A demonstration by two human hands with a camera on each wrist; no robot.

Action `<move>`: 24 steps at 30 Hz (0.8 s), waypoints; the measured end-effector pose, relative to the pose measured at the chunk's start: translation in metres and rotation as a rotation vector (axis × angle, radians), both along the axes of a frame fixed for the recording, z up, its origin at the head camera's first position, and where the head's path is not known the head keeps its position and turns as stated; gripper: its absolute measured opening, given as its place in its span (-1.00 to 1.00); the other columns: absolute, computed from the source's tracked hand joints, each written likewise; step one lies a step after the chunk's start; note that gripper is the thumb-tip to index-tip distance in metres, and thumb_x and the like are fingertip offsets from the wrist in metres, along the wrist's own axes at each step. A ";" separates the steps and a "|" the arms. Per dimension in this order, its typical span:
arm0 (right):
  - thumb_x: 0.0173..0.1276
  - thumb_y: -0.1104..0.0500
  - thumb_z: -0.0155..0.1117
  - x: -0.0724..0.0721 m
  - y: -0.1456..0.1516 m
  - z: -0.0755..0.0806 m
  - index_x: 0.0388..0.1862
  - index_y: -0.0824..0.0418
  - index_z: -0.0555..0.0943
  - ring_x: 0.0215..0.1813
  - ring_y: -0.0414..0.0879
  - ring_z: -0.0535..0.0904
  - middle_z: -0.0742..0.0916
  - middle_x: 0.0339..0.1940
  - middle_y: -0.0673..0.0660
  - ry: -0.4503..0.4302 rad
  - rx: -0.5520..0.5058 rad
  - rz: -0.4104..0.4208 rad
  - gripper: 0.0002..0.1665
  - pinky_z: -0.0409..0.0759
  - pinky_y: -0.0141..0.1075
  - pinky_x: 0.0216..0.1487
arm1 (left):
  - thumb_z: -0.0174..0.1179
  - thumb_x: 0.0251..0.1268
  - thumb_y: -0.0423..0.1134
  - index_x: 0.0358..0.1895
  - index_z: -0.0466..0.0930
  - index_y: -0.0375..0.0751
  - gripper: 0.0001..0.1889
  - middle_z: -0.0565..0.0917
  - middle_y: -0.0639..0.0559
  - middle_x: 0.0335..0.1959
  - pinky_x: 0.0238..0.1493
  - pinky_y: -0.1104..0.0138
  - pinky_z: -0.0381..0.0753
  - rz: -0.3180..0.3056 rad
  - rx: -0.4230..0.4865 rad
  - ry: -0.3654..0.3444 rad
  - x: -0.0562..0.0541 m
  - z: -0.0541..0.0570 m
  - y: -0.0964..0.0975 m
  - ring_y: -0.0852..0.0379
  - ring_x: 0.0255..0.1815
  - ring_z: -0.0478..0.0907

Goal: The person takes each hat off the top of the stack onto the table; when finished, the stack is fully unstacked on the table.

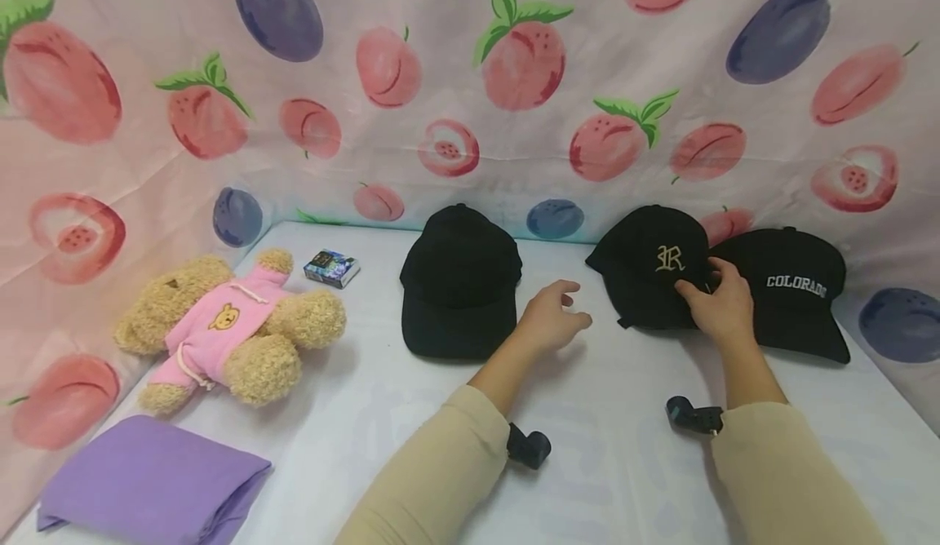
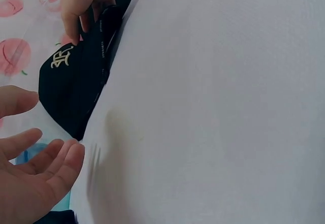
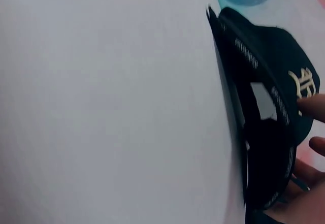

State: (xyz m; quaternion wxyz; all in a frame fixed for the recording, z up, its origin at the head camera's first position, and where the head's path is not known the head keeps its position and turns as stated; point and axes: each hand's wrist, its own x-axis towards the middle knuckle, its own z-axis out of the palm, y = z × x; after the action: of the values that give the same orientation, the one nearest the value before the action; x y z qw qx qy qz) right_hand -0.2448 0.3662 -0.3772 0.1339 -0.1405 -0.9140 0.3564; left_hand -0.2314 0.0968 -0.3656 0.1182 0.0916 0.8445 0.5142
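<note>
In the head view my right hand [image 1: 723, 300] grips a black baseball cap [image 1: 635, 280] with a gold R-like letter on its front. The thumb lies beside the letter; the other fingers reach round the cap's right side. In the right wrist view the cap's underside and inner band [image 3: 269, 99] show. My left hand [image 1: 554, 312] hovers between this cap and a plain black cap [image 1: 461, 284], fingers loosely spread and holding nothing. The left wrist view has the left hand [image 2: 38, 173] apart from the lettered cap [image 2: 71, 82]. Another black cap [image 1: 789, 292], marked COLORADO, sits right of the right hand.
A teddy bear [image 1: 231, 316] in a pink hoodie lies on the left, with a small box [image 1: 332, 268] behind it. Folded purple cloth [image 1: 154, 480] lies at the front left. A fruit-print curtain [image 1: 529, 170] borders the white table [image 1: 602, 463] at the back.
</note>
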 end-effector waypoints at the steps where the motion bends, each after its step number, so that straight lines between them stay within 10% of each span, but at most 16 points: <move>1: 0.55 0.03 0.14 0.000 -0.003 0.001 0.64 0.40 0.08 0.49 0.50 0.21 0.33 0.48 0.60 0.003 -0.010 -0.015 -0.13 0.18 0.32 0.47 | 0.27 0.40 -0.22 0.44 0.48 -0.05 -0.45 0.63 -0.09 0.28 0.19 0.14 0.61 0.005 0.001 0.001 0.000 0.001 -0.001 -0.02 0.16 0.57; 24: 0.51 0.13 0.16 0.015 -0.048 0.013 0.61 0.24 0.25 0.46 0.34 0.31 0.42 0.50 0.41 0.124 -0.121 -0.102 -0.26 0.25 0.17 0.46 | 0.24 0.38 -0.20 0.46 0.46 -0.05 -0.43 0.60 -0.12 0.31 0.15 0.11 0.65 0.030 0.073 0.012 0.001 -0.004 -0.018 -0.06 0.17 0.62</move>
State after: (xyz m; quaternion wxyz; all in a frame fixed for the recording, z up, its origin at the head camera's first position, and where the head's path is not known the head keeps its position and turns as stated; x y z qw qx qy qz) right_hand -0.2297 0.3184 -0.3643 0.1994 -0.1726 -0.8724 0.4116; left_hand -0.2305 0.0793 -0.3694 0.1022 0.0864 0.8271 0.5459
